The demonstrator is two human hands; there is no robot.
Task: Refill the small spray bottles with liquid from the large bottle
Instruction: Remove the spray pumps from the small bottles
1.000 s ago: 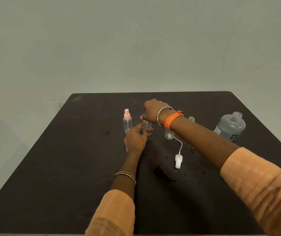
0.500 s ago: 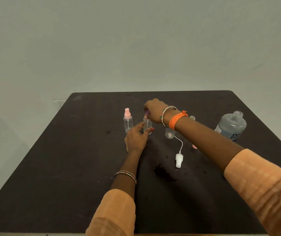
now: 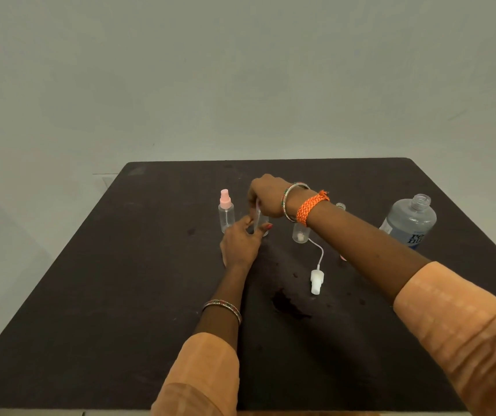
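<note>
My left hand (image 3: 240, 244) grips a small clear spray bottle (image 3: 263, 228) standing on the dark table (image 3: 120, 295). My right hand (image 3: 266, 195) is above it, pinching that bottle's spray head with its dip tube (image 3: 257, 216) hanging toward the bottle's neck. A capped spray bottle with a pink head (image 3: 226, 211) stands just left. An open small bottle (image 3: 300, 235) stands to the right, partly behind my right wrist. A loose white spray head with tube (image 3: 316, 280) lies in front of it. The large clear bottle (image 3: 410, 222), uncapped, stands at far right.
Another small bottle's open neck (image 3: 341, 206) peeks out behind my right forearm. A small pink item (image 3: 343, 257) shows below the forearm. A wet dark spill (image 3: 285, 304) and drops mark the table's middle. The table's far edge meets a plain pale wall.
My right hand has risen from the bottle in my left hand, lifting the spray head so its tube is drawn up out of the neck. My left hand has stayed in place.
</note>
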